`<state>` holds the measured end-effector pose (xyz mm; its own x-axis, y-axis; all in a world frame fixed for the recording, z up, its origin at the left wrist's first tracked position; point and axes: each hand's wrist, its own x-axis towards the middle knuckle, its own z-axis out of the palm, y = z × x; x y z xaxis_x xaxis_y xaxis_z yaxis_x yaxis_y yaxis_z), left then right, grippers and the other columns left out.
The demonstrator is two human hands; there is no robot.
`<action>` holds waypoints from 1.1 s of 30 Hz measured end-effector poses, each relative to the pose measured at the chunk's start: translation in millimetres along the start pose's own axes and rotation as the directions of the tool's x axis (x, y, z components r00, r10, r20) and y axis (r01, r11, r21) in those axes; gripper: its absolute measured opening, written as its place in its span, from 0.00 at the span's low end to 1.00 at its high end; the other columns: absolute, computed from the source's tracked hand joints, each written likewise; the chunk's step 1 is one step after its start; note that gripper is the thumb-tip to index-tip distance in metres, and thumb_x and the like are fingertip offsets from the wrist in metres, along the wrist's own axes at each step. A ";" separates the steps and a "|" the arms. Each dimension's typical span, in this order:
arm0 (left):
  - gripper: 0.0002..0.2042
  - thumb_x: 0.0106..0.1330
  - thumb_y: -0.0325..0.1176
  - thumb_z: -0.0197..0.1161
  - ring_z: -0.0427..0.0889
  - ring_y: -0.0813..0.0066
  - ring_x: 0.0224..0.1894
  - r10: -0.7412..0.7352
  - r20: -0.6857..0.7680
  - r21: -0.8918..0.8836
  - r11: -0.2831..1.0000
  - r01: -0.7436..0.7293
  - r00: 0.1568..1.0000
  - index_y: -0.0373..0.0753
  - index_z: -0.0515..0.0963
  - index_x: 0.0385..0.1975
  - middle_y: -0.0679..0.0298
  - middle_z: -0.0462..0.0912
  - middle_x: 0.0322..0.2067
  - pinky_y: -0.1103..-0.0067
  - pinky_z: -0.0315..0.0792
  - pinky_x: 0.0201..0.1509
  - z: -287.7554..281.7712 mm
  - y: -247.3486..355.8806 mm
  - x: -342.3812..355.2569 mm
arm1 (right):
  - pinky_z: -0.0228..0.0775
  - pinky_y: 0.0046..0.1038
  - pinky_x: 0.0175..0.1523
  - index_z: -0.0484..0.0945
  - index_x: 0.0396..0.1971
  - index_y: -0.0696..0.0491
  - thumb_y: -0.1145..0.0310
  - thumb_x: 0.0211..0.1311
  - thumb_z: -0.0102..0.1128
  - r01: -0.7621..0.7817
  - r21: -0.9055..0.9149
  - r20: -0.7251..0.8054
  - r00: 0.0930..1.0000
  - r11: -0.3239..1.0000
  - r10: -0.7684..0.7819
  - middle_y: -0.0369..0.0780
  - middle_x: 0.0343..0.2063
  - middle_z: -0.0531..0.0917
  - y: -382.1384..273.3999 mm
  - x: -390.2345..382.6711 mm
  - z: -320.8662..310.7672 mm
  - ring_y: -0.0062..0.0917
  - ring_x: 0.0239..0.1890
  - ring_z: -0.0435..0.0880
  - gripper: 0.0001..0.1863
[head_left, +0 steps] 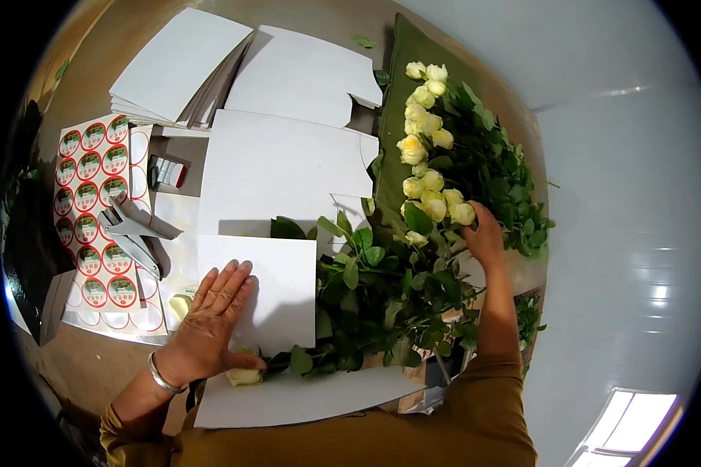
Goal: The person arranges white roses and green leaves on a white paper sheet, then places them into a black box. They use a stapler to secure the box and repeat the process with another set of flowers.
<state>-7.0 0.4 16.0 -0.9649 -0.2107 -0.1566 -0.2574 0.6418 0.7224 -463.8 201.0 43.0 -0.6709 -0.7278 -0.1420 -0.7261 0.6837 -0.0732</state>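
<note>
My left hand (214,323) lies flat with its fingers stretched out on a small white sheet (276,288). Its thumb rests beside a pale rose bloom (245,377) that shows below the sheet. Leafy rose stems (366,311) reach out from under and beside this sheet to the right. Farther right, my right hand (486,235) has its fingers closed at the nearest of several pale yellow roses (432,204); its grip is partly hidden. These roses lie in a row on a green cloth (397,117), their leaves to the right. Beneath my left forearm is a white board (304,397).
Larger white boards (288,159) lie beyond the small sheet. A stack of white boards (181,66) stands at the far left. Red-rimmed round sticker sheets (89,210) bear a metal plier-like stapler (132,233); a small box (167,172) lies nearby. A pale wall (623,194) rises at right.
</note>
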 end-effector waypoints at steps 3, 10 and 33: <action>0.55 0.40 0.54 0.74 0.45 0.55 0.71 -0.020 -0.014 -0.012 1.000 0.020 1.000 0.31 0.51 0.65 0.51 0.49 0.68 0.65 0.39 0.73 1.8 -1.4 -2.4 | 0.65 0.32 0.60 0.65 0.60 0.52 0.69 0.48 0.65 0.031 -0.006 0.298 0.954 1.000 -0.028 0.44 0.55 0.74 -40.3 11.8 -50.1 0.35 0.57 0.72 0.35; 0.57 0.36 0.50 0.77 0.46 0.52 0.71 -0.038 -0.016 -0.036 0.999 0.037 0.999 0.34 0.51 0.66 0.51 0.49 0.68 0.61 0.40 0.72 0.6 -2.1 -3.6 | 0.68 0.37 0.55 0.67 0.53 0.57 0.69 0.50 0.64 0.102 0.099 0.134 0.984 0.990 -0.115 0.49 0.48 0.77 -84.0 122.1 -18.6 0.40 0.52 0.76 0.29; 0.58 0.38 0.55 0.76 0.43 0.53 0.71 0.065 0.001 0.108 0.992 -0.065 0.998 0.29 0.51 0.65 0.47 0.48 0.68 0.62 0.36 0.72 7.7 -4.6 -2.4 | 0.73 0.35 0.48 0.58 0.56 0.54 0.71 0.49 0.69 0.479 0.428 -0.546 0.813 0.766 -0.203 0.50 0.48 0.73 -149.0 -23.1 -77.5 0.42 0.47 0.78 0.36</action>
<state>-3.9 3.6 7.9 -0.9796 -0.1676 -0.1104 -0.1986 0.7302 0.6537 -351.8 111.8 133.7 -0.4802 -0.7600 0.4380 -0.8133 0.1987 -0.5468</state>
